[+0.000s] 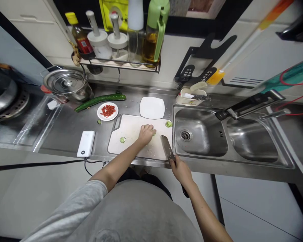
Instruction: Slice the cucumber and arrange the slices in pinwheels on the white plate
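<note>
My right hand (181,169) grips the dark handle of a kitchen knife (167,146), whose broad blade lies over the right part of the white cutting board (131,124). On the middle of the board, my left hand (145,134) has its fingers bunched and pointing down. A bit of green cucumber (154,133) shows at those fingertips, mostly hidden by the hand; the blade is apart from it, to the right. One cucumber slice (122,139) lies at the board's left, and a few stacked cucumber slices (169,124) sit near its upper right corner. Small crumbs dot the board.
Behind the board stand a white square plate (152,108), a small plate (99,109) of red berries (108,110) and a whole cucumber (101,101). A steel pot (68,85) and white power bank (86,144) are leftward. The double sink (202,132) adjoins the right; a seasoning rack (121,64) hangs above.
</note>
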